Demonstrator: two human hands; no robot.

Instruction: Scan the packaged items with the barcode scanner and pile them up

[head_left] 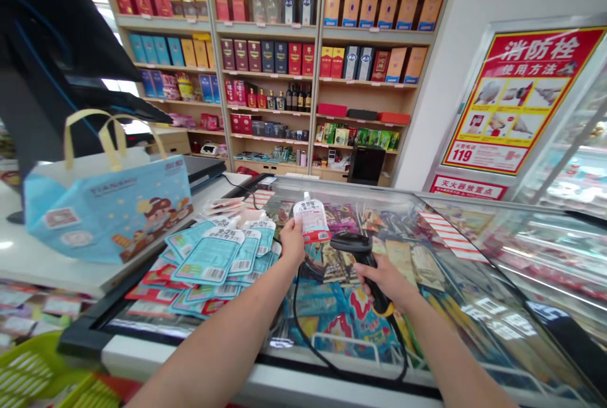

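Pouch (312,221) upright above the freezer (128,357), gripped by the left hand (291,242); right hand (389,281) grips the scanner (351,243) beside it. Loose pouches (213,255) piled on freezer's left; number scanned undeterminable.

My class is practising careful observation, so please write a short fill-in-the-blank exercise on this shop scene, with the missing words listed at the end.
1. The left hand holds up a pouch with a ____ band along its bottom.
2. The right hand grips a black, corded barcode ____.
3. The light-blue bag on the counter has handles coloured pale ____.
4. The large framed notice shows the three-digit number ____.

Missing words: red; scanner; yellow; 119.
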